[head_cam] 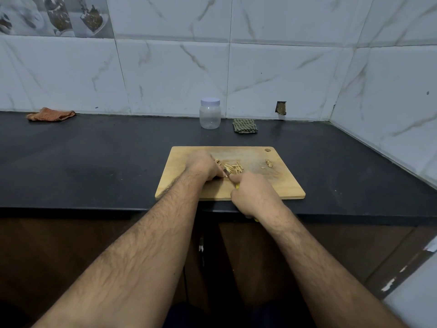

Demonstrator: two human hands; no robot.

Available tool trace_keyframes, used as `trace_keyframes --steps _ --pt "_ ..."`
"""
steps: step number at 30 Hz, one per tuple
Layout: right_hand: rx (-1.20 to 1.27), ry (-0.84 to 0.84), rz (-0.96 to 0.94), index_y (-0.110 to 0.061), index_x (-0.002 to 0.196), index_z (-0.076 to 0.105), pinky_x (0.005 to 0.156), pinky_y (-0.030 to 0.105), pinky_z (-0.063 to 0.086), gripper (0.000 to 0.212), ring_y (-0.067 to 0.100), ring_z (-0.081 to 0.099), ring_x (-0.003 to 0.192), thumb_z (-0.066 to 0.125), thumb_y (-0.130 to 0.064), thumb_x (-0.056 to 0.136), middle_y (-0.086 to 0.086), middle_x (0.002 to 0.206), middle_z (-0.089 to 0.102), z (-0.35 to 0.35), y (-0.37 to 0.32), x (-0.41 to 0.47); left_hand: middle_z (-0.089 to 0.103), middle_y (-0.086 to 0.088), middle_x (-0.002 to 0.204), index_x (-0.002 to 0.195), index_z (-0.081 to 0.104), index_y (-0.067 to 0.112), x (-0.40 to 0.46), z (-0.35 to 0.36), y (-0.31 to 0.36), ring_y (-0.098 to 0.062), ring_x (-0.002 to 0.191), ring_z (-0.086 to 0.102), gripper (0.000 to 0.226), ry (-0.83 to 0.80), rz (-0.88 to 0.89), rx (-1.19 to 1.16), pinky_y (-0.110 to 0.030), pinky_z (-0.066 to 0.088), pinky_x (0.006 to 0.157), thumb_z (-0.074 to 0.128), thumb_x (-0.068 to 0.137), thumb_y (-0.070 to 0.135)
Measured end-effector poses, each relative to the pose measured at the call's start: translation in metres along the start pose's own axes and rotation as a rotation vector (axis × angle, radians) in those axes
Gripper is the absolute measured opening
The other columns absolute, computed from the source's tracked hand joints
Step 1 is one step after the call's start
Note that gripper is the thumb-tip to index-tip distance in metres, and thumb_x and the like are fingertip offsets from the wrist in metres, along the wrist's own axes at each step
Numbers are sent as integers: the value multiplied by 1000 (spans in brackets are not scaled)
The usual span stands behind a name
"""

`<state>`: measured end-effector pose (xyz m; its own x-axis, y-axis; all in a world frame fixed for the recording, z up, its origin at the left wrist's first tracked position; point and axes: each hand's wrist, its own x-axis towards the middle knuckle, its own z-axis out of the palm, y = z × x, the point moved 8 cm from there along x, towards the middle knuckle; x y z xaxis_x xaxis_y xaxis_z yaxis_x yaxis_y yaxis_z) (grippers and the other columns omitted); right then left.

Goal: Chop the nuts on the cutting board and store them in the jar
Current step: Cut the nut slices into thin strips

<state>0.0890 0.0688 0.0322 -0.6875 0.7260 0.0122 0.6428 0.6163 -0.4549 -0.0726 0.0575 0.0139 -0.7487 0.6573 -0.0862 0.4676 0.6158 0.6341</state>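
Kitchen corner: white marble-look wall tiles (283, 74) behind and to the right, black countertop (94, 162) running along them, dark brown cabinet fronts (331, 242) below the edge.

Landmark: wooden cutting board (279, 185), lying flat at the near edge of the counter, hanging hole in its far right corner.

On the board, middle: pile of pale slivered nuts (234, 167), thin sticks, loosely scattered. Toward the board's far right corner, well apart from the pile: a few whole nuts (269, 162).

Left hand (203, 166) on the board's left half, fingers curled down at the left edge of the sliver pile, apparently pinning a nut; the nut itself is hidden under the fingertips.

Right hand (253, 192) over the board's near middle, fist closed around a knife (227, 172). Only a bit of yellow handle shows at the fist and a short dark stretch of blade beyond it, running toward the left fingertips. Hands close together, nearly touching at the blade.

Beyond the board, by the wall: clear plastic jar (210, 113), upright, white lid on, looks empty. Just right of the jar: folded green checked cloth (245, 125). Far left of the board, against the wall: crumpled orange cloth (50, 114).
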Motion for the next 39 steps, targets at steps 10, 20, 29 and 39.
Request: trace_keyframes --steps 10,20,29,39 --pt "-57 26 -15 -33 145 47 96 33 51 60 22 54 122 52 -7 91 2 140 56 3 9 -15 63 1 71 93 75 12 -4 -2 1 -13 65 56 25 -6 -14 7 -25 43 55 83 77 29" --pt "-17 53 4 -33 145 47 93 33 52 61 21 56 117 51 -6 90 1 134 59 0 7 -10 63 0 70 90 75 11 -7 -2 1 -14 63 55 20 4 5 -14 -24 42 54 81 78 26" --pt "-5 110 -48 -31 145 48 96 32 48 56 20 53 123 50 -15 92 -1 138 58 -4 4 -9 67 -2 79 86 75 10 -6 0 1 -15 71 56 10 -16 69 -65 -29 50 69 77 83 19" --pt "-84 45 -24 -32 141 52 91 32 49 55 21 56 118 48 -12 90 1 134 61 -7 10 -2 70 0 82 86 74 10 -4 -17 -15 -18 77 61 15 167 98 -122 -25 44 63 61 89 16"
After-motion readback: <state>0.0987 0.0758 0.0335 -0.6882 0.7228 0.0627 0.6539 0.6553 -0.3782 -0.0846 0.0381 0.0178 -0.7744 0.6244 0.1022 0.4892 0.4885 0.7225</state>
